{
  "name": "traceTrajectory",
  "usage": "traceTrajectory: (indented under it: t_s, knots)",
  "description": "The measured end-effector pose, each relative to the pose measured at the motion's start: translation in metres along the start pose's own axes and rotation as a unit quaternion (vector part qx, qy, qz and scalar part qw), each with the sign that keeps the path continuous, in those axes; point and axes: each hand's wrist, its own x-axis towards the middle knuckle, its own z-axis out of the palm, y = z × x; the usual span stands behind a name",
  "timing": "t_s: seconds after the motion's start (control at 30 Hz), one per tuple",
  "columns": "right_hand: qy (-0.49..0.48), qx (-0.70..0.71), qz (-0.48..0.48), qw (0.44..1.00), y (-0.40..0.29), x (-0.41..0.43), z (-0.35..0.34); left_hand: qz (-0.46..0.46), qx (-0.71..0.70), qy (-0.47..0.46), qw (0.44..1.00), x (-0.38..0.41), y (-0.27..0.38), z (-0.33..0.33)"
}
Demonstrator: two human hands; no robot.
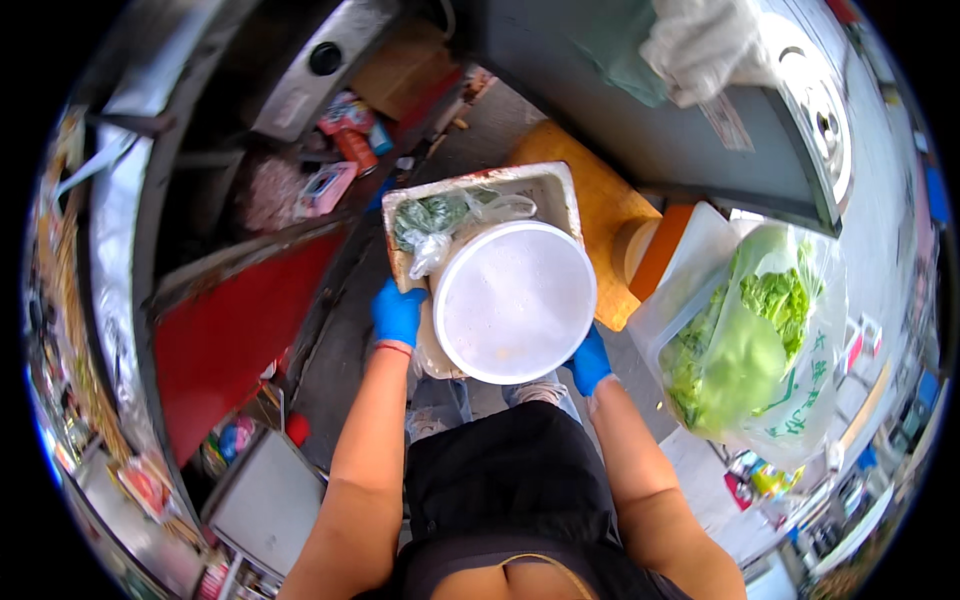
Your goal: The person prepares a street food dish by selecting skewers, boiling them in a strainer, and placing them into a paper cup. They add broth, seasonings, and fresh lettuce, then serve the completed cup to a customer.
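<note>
Both hands, in blue gloves, hold a worn white foam box [562, 184] in front of my body. My left hand [397, 311] grips its left side, low down. At the right, my right hand [590, 360] is partly under the round lid, and its fingertips are hidden; it appears to hold the box's side. Inside the box sits a round tub with a whitish lid [516, 301], covering much of it. Beside the tub, towards the far left corner, lies a clear plastic bag of dark green leaves [435, 217].
Right of the box, a clear bag of lettuce [735, 360] stands beside a plastic container [694, 247]. An orange-yellow stool or stand [555, 150] is behind the box. A red panel [240, 337] and open shelf lie left; a grey metal cabinet [675, 142] juts in at upper right.
</note>
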Motion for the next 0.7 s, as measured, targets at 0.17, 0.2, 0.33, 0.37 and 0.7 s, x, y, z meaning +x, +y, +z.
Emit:
traceTrajectory:
  t_s: [0.17,0.2,0.33,0.37,0.7]
  knots:
    - [-0.068,-0.002,-0.002,0.998,0.007,-0.048,0.018,-0.007,0.022,0.050,0.998,-0.058,-0.030,-0.046]
    - [-0.092,-0.053,0.011,0.994,0.010,-0.059,0.015,-0.024,-0.017,0.073,0.997,-0.078,-0.032,-0.060]
    - [-0.123,-0.168,0.011,0.978,0.022,-0.115,0.034,-0.123,0.002,0.140,0.982,-0.168,-0.054,-0.119]
    - [-0.130,-0.206,0.019,0.970,0.027,-0.130,0.034,-0.134,-0.033,0.160,0.977,-0.196,-0.060,-0.132]
    - [-0.385,-0.481,0.099,0.781,0.132,-0.326,0.080,-0.285,-0.182,0.342,0.877,-0.543,-0.157,-0.247]
